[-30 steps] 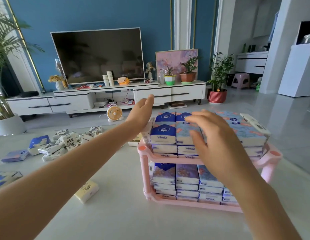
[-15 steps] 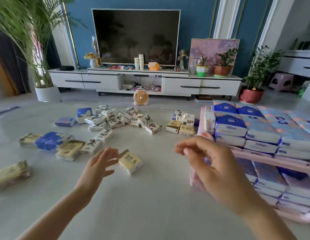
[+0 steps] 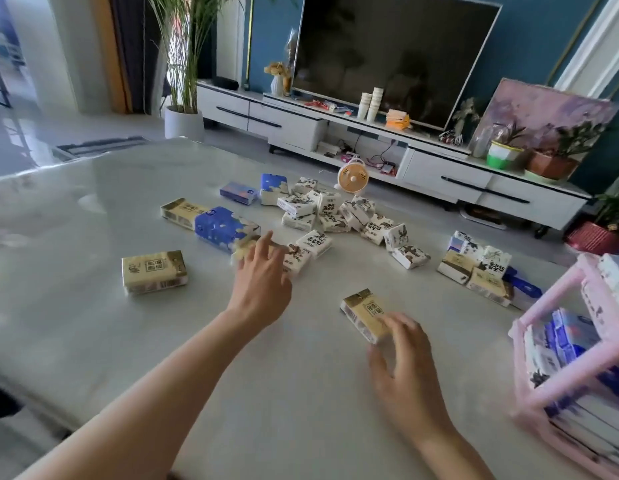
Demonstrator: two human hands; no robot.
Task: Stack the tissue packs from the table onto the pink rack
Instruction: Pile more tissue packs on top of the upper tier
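Note:
Many tissue packs lie loose on the pale table (image 3: pixel 93 341). My right hand (image 3: pixel 405 362) curls its fingers over the near end of a yellow tissue pack (image 3: pixel 361 313), thumb at its near corner. My left hand (image 3: pixel 263 275) hovers with straight, spread fingers over another yellow pack (image 3: pixel 242 251), next to a blue pack (image 3: pixel 221 225). The pink rack (image 3: pixel 529 403) stands at the right edge, its shelves filled with blue and white packs. A further yellow pack (image 3: pixel 154 271) lies to the left, and a heap of white packs (image 3: pixel 335 209) further back.
More packs cluster near the rack (image 3: pixel 474 268). Beyond the table's far edge stand a small orange fan (image 3: pixel 353 176), a white TV cabinet (image 3: pixel 439 174) and a potted palm (image 3: pixel 183 123).
My view has swung left, away from the rack. Both hands have left the rack and dropped toward the table. The right hand now grips a yellow pack. The left hand reaches toward the packs.

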